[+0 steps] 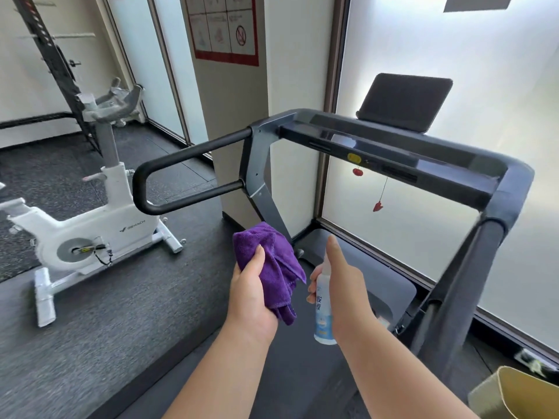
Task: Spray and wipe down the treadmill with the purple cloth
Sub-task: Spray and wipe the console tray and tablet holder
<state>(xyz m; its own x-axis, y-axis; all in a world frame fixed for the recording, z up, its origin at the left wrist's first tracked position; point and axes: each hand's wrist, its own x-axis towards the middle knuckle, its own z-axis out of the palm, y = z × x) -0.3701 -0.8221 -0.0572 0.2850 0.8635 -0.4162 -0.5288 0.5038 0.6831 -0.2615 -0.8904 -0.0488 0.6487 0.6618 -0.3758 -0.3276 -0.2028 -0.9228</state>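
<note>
dark treadmill point(393, 152) by frosted window point(453, 55), left hand point(251, 294) clutching purple cloth point(272, 264), right hand point(344, 291) around spray bottle point(323, 309)

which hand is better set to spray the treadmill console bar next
Right. The right hand already grips the spray bottle upright, thumb up by the nozzle, below the treadmill's console bar. The left hand is occupied holding the bunched purple cloth, ready for wiping afterward.
</note>
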